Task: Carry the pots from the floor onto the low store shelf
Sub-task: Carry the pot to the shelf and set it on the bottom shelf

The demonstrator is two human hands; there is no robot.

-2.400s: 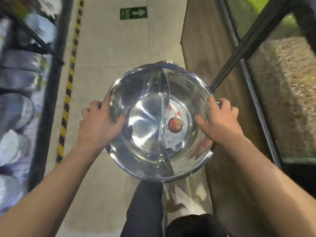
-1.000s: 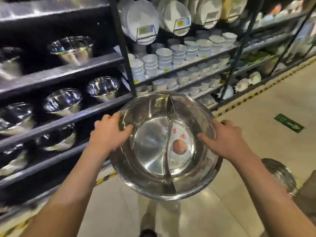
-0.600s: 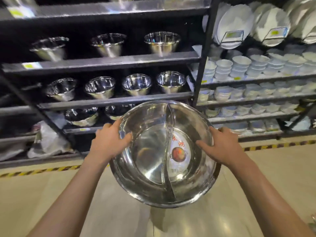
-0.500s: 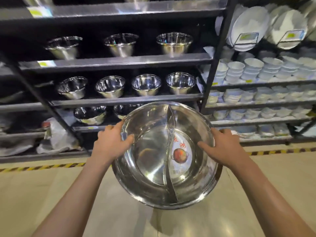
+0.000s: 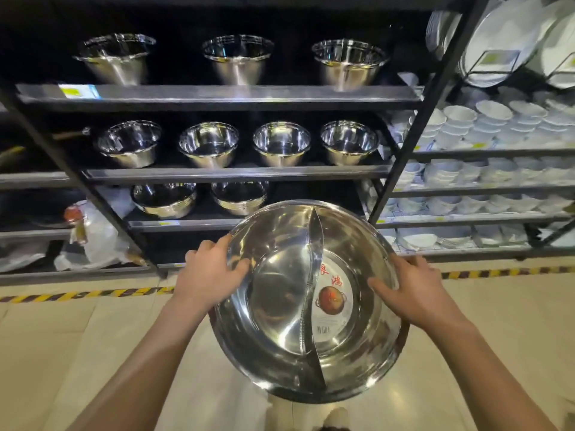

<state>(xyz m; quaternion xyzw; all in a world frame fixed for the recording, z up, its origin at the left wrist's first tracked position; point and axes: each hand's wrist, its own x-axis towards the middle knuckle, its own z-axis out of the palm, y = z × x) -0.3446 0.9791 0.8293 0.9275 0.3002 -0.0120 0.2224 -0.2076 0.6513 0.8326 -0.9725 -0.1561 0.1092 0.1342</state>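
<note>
Shelving rack (image 5: pixel 217 98): black steel, several tiers, facing the person across a strip of floor. Upper tiers carry rows of steel bowls (image 5: pixel 281 143).

Low shelf (image 5: pixel 186 223): holds two stacks of shallow pots (image 5: pixel 163 199) toward its left; the right part looks free, and is the likely place to set down. Its far right end is hidden behind the carried pot.

Divided pot (image 5: pixel 280 300): large, polished steel, with a curved partition and a round label (image 5: pixel 333 298) in the right half. Held in the air in front of the rack, mouth tilted toward the camera, well clear of the floor and not yet at the shelf.

Left hand (image 5: pixel 208 273): clamped on the pot's left rim, thumb inside, fingers outside.

Right hand (image 5: pixel 415 286): clamped on the right rim in the same manner.

Handling note: the step appears to be the carry toward the rack. Best to level the pot before entry, lower it under the tier above, slide it in base first beside the existing stacks, and let go only once the base sits flat. The polished rim may slip, so an even two-sided grip matters.

Not legible: label text beyond two red characters; shelf price tags; the bagged goods (image 5: pixel 93 241) at lower left. Rack outline blurred. No other pots on the floor are in view.
</note>
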